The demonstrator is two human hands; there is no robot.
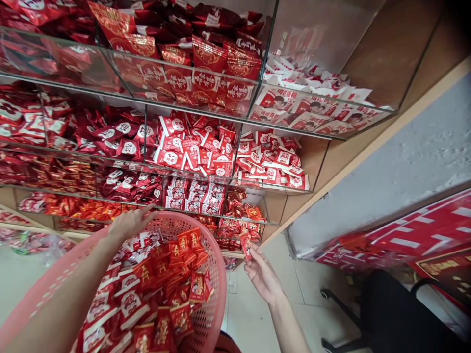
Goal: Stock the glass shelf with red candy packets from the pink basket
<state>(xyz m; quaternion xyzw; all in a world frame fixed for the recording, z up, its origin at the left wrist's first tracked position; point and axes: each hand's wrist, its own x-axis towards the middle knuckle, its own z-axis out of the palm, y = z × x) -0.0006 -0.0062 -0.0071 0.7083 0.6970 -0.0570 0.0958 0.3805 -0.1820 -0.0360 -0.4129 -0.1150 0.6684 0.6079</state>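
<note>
A pink plastic basket [217, 274] full of small red and white packets sits low in front of me. My left hand [128, 223] grips the basket's far rim, fingers curled over it. My right hand [259, 272] is raised to the right of the basket and pinches one small red packet [246, 245] between its fingertips, just in front of the lowest shelf bin of red packets [239, 220].
Glass-fronted shelves [191, 105] stacked with red packets fill the left and middle; a top bin holds white and red packets [312, 105]. A wooden shelf side [368, 137] and grey wall are to the right. Red boxes [423, 235] and a black wheeled chair [386, 314] stand at lower right.
</note>
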